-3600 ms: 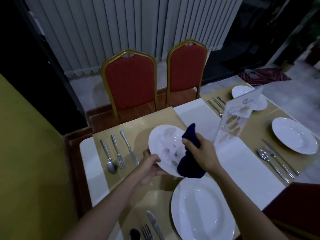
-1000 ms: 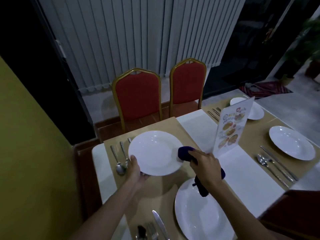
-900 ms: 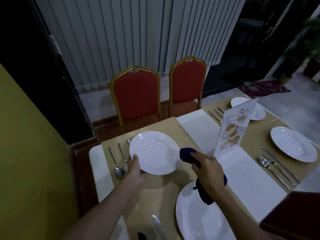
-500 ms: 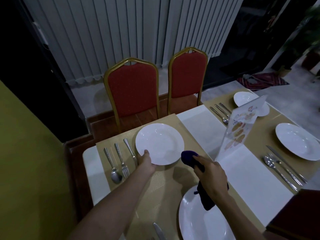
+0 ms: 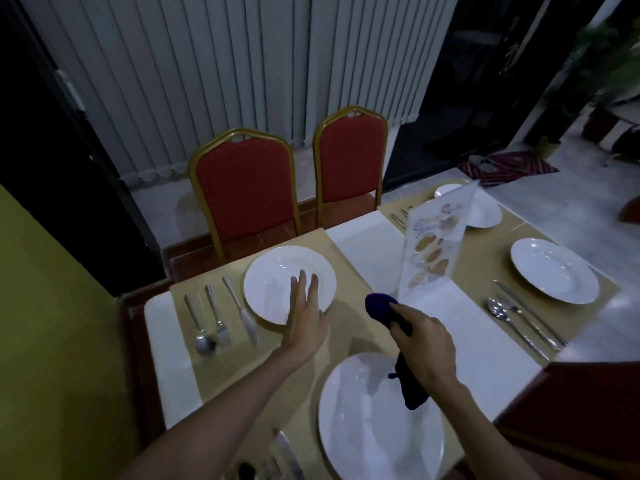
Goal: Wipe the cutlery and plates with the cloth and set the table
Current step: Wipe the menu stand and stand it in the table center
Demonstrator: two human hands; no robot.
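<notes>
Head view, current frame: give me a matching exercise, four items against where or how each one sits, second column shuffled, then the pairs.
Items:
1. cloth
2. far plate
3. near plate
4. menu card

Places or states:
A. standing upright on the white runner
B. flat on the mat, left hand open with fingers over its rim
C. bunched in the right hand
D. closest to the camera, cloth end hanging over it

Pairs: 1-C, 2-B, 3-D, 4-A
</notes>
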